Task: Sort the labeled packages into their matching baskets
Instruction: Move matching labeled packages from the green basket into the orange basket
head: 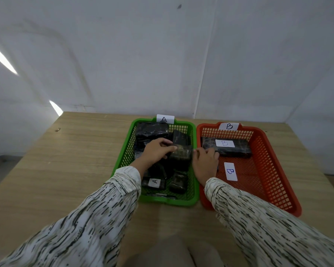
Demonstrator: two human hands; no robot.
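A green basket (123, 157) tagged A holds several black wrapped packages; one near its front shows an A label (155, 181). To its right, an orange basket (274, 170) tagged B holds a long black package (239, 149) with a B label at the back, and a loose white B label (230, 171) lies on its floor. My left hand (157, 150) grips one end of a shiny wrapped package (181, 152) above the green basket. My right hand (205, 162) holds the package's other end, over the wall between the two baskets.
Both baskets stand side by side on a wooden table (66, 160) pushed against a white wall. A small metal bit (57, 129) lies at the table's far left. My patterned sleeves cover the near table, and my knees show under its front edge.
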